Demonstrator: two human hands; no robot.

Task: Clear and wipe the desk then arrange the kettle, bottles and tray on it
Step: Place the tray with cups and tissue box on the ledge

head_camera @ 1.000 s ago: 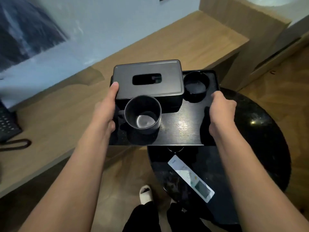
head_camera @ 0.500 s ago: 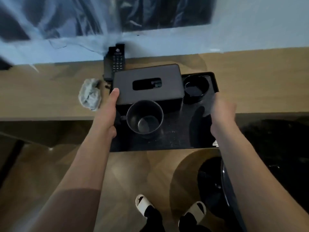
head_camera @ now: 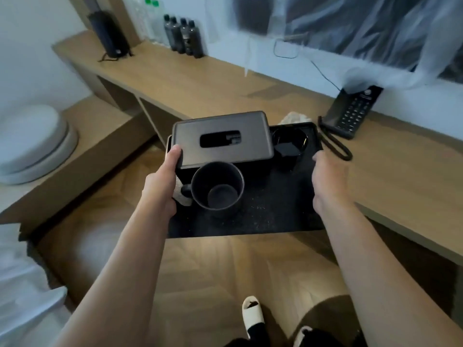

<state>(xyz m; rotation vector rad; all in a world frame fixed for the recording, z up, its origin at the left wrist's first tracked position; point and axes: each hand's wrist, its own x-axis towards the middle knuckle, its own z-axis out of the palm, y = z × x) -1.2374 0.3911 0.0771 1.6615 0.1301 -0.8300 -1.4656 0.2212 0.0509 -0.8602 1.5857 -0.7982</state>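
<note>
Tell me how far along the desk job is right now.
Seemingly done: the kettle and dark bottles stand at the desk's far end, with a bare stretch in the middle. In hand: left hand and right hand hold the black tray, carrying a tissue box and mugs, off the desk. Left: setting it down; a crumpled cloth lies near the phone.

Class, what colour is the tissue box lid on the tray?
Dark grey-brown tissue box lid, clearest in the head view.
</note>
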